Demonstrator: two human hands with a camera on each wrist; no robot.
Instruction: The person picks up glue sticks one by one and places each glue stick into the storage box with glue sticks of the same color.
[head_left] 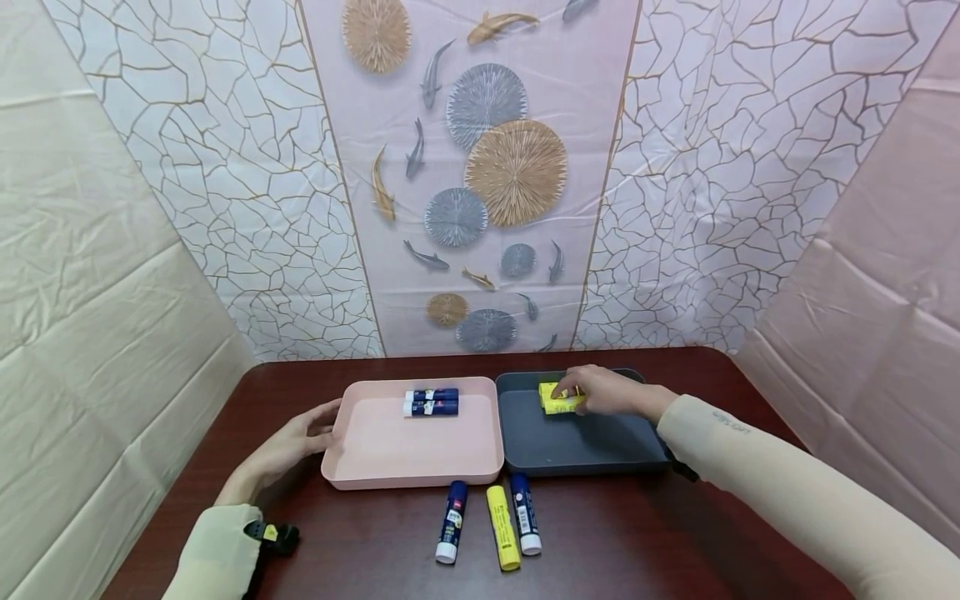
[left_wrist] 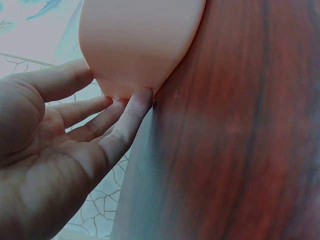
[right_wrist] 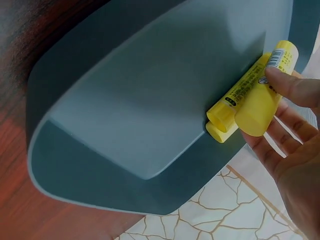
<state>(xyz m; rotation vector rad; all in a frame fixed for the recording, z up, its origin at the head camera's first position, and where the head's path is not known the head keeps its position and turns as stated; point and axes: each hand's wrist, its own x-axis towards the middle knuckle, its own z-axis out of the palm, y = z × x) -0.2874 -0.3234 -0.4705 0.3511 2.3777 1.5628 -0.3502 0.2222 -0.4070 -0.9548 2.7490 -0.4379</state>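
My right hand [head_left: 604,389] pinches a yellow glue stick [right_wrist: 262,97] between thumb and fingers, over the dark grey tray [head_left: 585,458]. Right beside it in that tray lie two other yellow glue sticks [right_wrist: 240,92], partly hidden in the head view. My left hand [head_left: 302,439] touches the outer left wall of the pink tray [head_left: 420,450], its fingers only slightly bent, as the left wrist view shows. Two blue glue sticks [head_left: 431,407] with white caps lie side by side near the pink tray's back.
In front of the trays, on the dark red table [head_left: 360,542], lie a blue glue stick [head_left: 452,523], a yellow glue stick [head_left: 503,528] and another blue glue stick [head_left: 526,515]. The trays stand side by side. A patterned cloth [head_left: 480,167] hangs behind the table.
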